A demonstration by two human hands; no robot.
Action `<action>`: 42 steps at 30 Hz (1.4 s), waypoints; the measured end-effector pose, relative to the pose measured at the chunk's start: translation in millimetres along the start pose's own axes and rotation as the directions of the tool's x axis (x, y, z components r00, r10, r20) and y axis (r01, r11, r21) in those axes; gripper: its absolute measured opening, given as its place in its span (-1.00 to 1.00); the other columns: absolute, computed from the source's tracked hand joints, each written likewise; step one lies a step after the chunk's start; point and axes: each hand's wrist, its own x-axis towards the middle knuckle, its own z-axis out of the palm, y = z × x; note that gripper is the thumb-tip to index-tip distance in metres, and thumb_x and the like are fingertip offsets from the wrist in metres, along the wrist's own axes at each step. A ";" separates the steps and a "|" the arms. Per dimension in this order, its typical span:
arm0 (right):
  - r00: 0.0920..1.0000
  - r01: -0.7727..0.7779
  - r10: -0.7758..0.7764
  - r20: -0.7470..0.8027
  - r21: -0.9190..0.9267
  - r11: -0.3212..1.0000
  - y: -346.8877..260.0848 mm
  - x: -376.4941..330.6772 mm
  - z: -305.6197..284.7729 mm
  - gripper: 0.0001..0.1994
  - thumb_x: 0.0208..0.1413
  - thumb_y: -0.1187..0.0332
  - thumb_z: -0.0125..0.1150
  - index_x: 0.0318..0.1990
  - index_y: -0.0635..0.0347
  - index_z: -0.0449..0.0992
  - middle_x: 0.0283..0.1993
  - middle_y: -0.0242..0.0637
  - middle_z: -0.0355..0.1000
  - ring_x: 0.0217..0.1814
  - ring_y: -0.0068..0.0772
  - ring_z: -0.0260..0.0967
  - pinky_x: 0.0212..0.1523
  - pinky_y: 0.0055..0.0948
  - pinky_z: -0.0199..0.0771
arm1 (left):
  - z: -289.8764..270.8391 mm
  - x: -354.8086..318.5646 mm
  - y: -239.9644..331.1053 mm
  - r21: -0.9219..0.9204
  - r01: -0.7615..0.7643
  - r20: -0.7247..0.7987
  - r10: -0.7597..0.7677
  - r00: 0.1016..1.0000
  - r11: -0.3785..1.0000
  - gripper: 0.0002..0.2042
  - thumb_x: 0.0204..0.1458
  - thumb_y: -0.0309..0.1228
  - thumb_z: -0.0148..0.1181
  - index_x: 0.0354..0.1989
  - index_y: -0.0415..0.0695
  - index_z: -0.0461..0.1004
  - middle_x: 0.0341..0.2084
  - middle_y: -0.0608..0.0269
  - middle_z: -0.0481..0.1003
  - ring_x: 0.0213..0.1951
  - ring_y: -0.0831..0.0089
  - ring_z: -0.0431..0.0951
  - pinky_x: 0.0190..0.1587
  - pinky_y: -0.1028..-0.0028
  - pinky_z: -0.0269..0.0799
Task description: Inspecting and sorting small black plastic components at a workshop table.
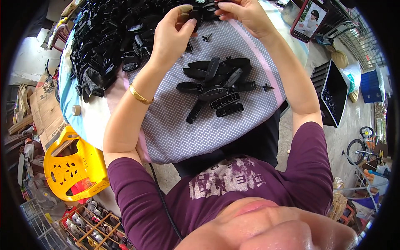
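Both my hands are at the far edge of the view, over a round table. My left hand [175,35], with a gold bangle at the wrist, is curled around a black plastic part [194,21], partly hidden by the fingers. To its right, my right hand [248,18] pinches another small black plastic piece [211,6] at the top edge. Nearer to me, a loose group of long black plastic parts [213,92] lies on the dotted grey cloth [179,141]. Small black cross-shaped bits [206,38] lie apart from them.
A large heap of black parts [100,50] covers the table's far left, with a tape roll [76,110] near its edge. A yellow plastic chair [62,166] stands left. At right are a phone [308,21] with a lit screen and a black crate [333,93] on the floor.
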 end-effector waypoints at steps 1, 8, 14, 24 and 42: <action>0.999 -0.009 0.015 -0.031 0.183 0.983 -1.6 -3.4 6.5 -0.80 0.12 0.45 0.09 -0.11 0.30 0.45 -0.36 -0.32 0.47 -0.37 -0.53 0.45 -0.36 -0.59 0.48 | -0.1 -0.3 -0.6 0.001 0.001 0.000 -0.001 1.000 1.000 -0.71 0.10 -0.53 0.02 0.02 -0.25 0.32 -0.24 0.16 0.46 -0.23 0.42 0.53 -0.15 0.47 0.53; 0.976 0.214 -0.217 -0.004 0.193 0.958 2.9 -13.9 28.0 -0.74 0.09 0.55 0.07 -0.04 0.36 0.40 -0.17 -0.24 0.45 -0.17 -0.52 0.43 -0.12 -0.53 0.47 | 0.3 -0.9 1.3 -0.533 0.217 0.062 -0.218 0.974 0.817 -0.67 0.06 -0.51 0.10 0.01 -0.29 0.28 -0.26 0.14 0.45 -0.26 0.36 0.55 -0.12 0.40 0.54; 0.964 0.262 -0.251 0.093 -0.147 0.954 3.6 -19.3 29.8 -0.69 0.02 0.63 0.07 -0.03 0.46 0.37 -0.14 -0.21 0.45 -0.11 -0.49 0.41 -0.05 -0.53 0.43 | -12.2 4.5 -19.4 -0.540 0.138 0.093 -0.104 0.990 0.830 -0.72 0.06 -0.51 0.12 -0.02 -0.21 0.39 -0.29 0.23 0.48 -0.21 0.42 0.54 -0.10 0.42 0.53; 0.956 0.293 -0.281 0.083 -0.205 0.934 -1.9 -29.4 41.0 -0.70 -0.04 0.63 0.14 -0.08 0.45 0.44 -0.15 -0.21 0.48 -0.13 -0.53 0.42 -0.07 -0.56 0.44 | -16.6 1.1 -20.2 -0.471 0.133 0.045 -0.127 0.991 0.872 -0.70 0.01 -0.56 0.17 -0.03 -0.19 0.44 -0.25 0.21 0.51 -0.21 0.48 0.53 -0.09 0.49 0.51; 0.960 0.271 -0.189 0.209 -0.505 0.819 -0.4 -27.4 34.2 -0.72 0.04 0.35 0.23 -0.10 0.25 0.49 -0.22 -0.28 0.50 -0.21 -0.50 0.45 -0.17 -0.52 0.48 | -8.9 -3.3 17.2 -0.279 -0.042 0.043 0.056 0.997 0.959 -0.77 0.01 -0.53 0.16 -0.13 -0.25 0.51 -0.26 0.14 0.55 -0.17 0.45 0.52 -0.01 0.53 0.40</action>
